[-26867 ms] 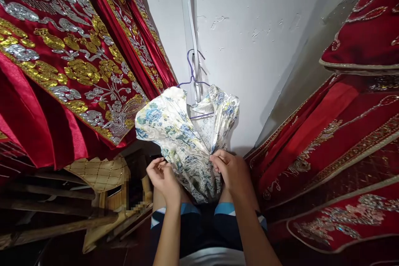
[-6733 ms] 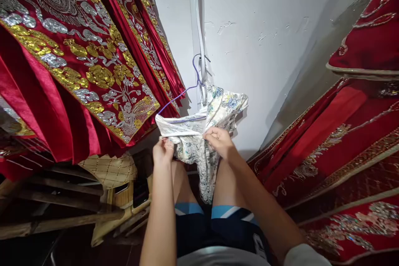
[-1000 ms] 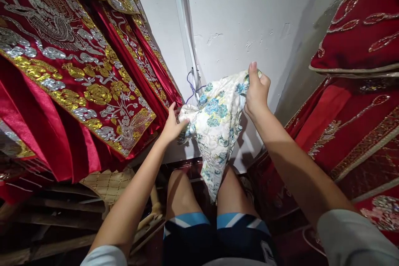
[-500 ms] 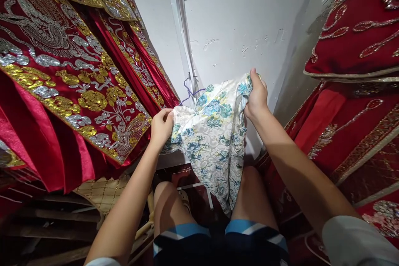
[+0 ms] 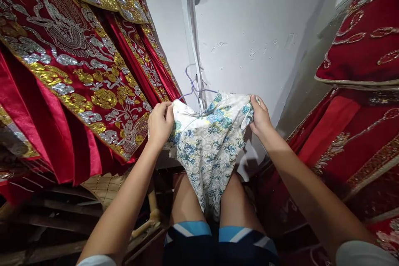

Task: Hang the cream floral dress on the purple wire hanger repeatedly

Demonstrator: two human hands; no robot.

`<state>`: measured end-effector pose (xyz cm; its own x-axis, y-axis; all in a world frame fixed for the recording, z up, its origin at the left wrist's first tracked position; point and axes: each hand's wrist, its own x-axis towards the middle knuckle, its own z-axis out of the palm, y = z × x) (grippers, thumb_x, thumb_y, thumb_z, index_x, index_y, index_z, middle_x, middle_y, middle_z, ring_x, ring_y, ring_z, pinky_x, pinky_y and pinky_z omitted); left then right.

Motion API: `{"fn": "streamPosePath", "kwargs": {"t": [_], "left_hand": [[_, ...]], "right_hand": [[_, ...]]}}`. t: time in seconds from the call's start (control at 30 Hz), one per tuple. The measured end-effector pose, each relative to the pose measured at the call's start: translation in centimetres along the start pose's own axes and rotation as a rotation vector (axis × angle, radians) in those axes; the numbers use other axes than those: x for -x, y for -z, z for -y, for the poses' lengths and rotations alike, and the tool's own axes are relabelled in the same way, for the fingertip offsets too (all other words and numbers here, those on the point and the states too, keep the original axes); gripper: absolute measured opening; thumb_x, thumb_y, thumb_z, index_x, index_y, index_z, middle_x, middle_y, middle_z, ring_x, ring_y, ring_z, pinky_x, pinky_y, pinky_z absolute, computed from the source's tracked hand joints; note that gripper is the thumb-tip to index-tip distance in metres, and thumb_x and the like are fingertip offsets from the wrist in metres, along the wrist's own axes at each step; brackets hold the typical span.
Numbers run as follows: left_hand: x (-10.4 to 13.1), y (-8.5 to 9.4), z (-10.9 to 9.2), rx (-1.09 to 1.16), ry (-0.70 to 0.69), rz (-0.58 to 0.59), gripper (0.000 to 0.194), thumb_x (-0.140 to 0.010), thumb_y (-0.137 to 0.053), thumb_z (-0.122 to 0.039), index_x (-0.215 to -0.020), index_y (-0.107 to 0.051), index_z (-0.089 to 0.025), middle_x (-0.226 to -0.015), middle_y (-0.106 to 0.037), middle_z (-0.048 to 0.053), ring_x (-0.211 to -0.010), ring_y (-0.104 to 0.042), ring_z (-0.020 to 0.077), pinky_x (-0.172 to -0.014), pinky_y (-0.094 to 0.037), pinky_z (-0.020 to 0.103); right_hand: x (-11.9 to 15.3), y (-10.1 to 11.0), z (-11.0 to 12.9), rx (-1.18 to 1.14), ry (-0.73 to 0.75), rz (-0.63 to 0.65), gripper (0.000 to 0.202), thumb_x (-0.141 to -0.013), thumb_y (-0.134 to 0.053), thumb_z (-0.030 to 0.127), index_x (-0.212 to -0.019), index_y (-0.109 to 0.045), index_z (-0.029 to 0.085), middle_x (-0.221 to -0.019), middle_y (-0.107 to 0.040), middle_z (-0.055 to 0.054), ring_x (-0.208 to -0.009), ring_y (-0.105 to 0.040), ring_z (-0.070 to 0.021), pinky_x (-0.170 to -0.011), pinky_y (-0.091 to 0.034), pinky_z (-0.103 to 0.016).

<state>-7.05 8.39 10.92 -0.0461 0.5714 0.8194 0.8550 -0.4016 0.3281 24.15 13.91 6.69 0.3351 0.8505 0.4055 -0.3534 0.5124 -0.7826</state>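
Note:
A white floral dress [image 5: 207,141] with blue, green and yellow flowers hangs between my hands, its lower part falling over my thighs. My left hand [image 5: 159,124] is closed on the shoulder at the left. At the other shoulder, my right hand [image 5: 259,114] pinches the short sleeve between thumb and fingers. A thin purple hanger [image 5: 190,87] sits in the neck opening, its hook rising above the collar beside a pale metal pole. Most of the hanger's arms are hidden inside the cloth.
Red garments with gold and silver sequins [image 5: 102,95] hang close on the left. More beaded red garments [image 5: 352,62] hang on the right. A white wall [image 5: 249,16] and a metal pole [image 5: 190,20] stand ahead. Below left is a wooden slatted piece [image 5: 62,212].
The dress's right shoulder has come down and spread out, so the neckline now lies more level and open. My right hand has lowered with it. The view has shifted slightly.

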Motion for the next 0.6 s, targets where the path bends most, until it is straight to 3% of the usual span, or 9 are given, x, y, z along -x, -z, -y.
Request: {"fn": "streamPosePath", "kwargs": {"t": [0.13,0.3,0.4,0.53,0.6], "left_hand": [[-0.9,1.8,-0.8,0.056,0.016,0.002,0.024,-0.096,-0.051,-0.031,-0.100,-0.071,-0.018,-0.098,-0.073,0.006,-0.090,-0.065,0.0237,-0.079,-0.045,0.032],[0.5,2.5,0.4,0.120,0.136,0.067,0.024,-0.091,-0.058,-0.036,-0.074,-0.060,-0.019,-0.061,-0.051,-0.003,-0.059,-0.045,0.0144,-0.058,-0.032,0.028],[3.3,1.8,2.1,0.242,0.241,0.013,0.025,-0.091,-0.055,-0.035,-0.071,-0.052,-0.020,-0.064,-0.047,-0.003,-0.062,-0.043,0.0141,-0.060,-0.033,0.027],[7.1,0.4,2.6,0.404,0.310,-0.208,0.022,-0.094,-0.047,-0.041,-0.081,-0.045,-0.023,-0.079,-0.052,0.001,-0.078,-0.054,0.0188,-0.076,-0.046,0.033],[8.1,-0.3,1.9,0.454,0.298,-0.199,0.027,-0.097,-0.036,-0.050,-0.089,-0.043,-0.024,-0.095,-0.058,0.006,-0.099,-0.061,0.0235,-0.093,-0.048,0.040]], "right_hand": [[-1.0,-1.2,1.8,0.048,0.077,0.027,0.046,-0.073,-0.075,0.066,-0.090,-0.055,0.028,-0.101,-0.068,-0.005,-0.103,-0.067,-0.0264,-0.077,-0.058,-0.037],[1.6,-3.6,5.2,0.135,0.032,0.304,0.043,-0.077,-0.073,0.066,-0.081,-0.058,0.026,-0.087,-0.067,-0.004,-0.090,-0.067,-0.0243,-0.075,-0.057,-0.035],[4.8,-4.3,7.5,0.185,-0.102,0.679,0.042,-0.076,-0.078,0.063,-0.087,-0.067,0.024,-0.086,-0.069,-0.002,-0.082,-0.067,-0.0198,-0.072,-0.056,-0.031],[8.9,-4.0,10.6,0.285,-0.379,1.440,0.052,-0.082,-0.071,0.063,-0.110,-0.075,0.021,-0.106,-0.075,-0.008,-0.093,-0.071,-0.0230,-0.081,-0.057,-0.034],[10.3,-3.9,11.4,0.377,-0.379,1.557,0.047,-0.086,-0.069,0.055,-0.120,-0.074,0.022,-0.116,-0.075,-0.008,-0.100,-0.071,-0.0237,-0.087,-0.057,-0.035]]}}
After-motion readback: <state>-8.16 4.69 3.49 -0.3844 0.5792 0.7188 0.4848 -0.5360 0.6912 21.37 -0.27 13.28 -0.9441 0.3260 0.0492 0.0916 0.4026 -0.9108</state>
